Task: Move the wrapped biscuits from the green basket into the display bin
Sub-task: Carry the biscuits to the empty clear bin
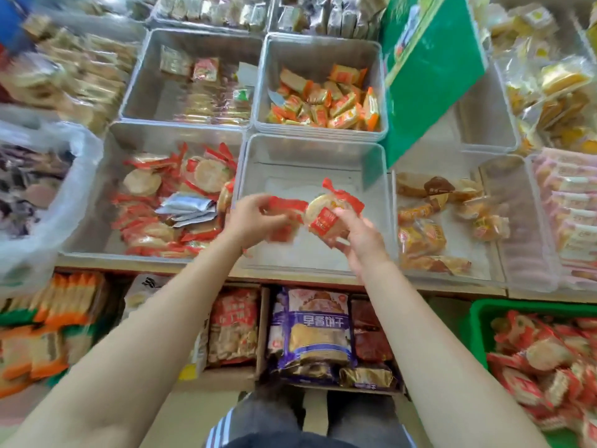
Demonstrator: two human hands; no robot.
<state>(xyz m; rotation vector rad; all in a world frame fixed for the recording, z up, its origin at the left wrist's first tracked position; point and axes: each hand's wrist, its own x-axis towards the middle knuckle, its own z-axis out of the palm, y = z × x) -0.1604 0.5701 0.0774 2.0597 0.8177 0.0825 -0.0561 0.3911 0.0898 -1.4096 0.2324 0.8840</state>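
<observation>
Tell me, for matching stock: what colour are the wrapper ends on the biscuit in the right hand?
Red, around a pale round wrapped biscuit held by the right hand; head view.

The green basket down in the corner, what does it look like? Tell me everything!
The green basket sits low at the right edge, below the shelf of clear bins, partly cut off by the picture. It looks like bright green plastic with a thick rim. It is piled with round pale biscuits in clear wrappers with red ends. Neither hand touches it.

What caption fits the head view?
Both hands, left hand and right hand, hold wrapped biscuits over a display bin.
</observation>
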